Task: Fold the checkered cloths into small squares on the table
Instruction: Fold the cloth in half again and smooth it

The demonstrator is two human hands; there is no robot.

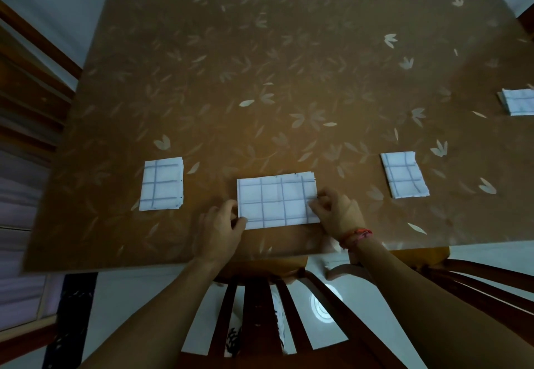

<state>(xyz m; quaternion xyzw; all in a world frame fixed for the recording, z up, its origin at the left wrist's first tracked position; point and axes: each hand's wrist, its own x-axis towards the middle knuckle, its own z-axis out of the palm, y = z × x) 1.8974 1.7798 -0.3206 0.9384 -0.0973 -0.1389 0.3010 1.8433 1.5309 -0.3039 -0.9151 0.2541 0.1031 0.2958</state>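
Note:
A white checkered cloth (276,201), folded into a wide rectangle, lies near the table's front edge. My left hand (224,225) pinches its near left corner, thumb on top of the cloth. My right hand (336,212) pinches its right edge with curled fingers. Three folded checkered cloths lie apart on the table: one at the left (161,184), one at the right (404,175), one at the far right edge (517,102).
The brown table (274,73) has a leaf pattern and stretches far beyond the cloths. A wooden chair back (260,305) stands between me and the front edge. Other chairs stand at the left (26,85) and lower right (491,279).

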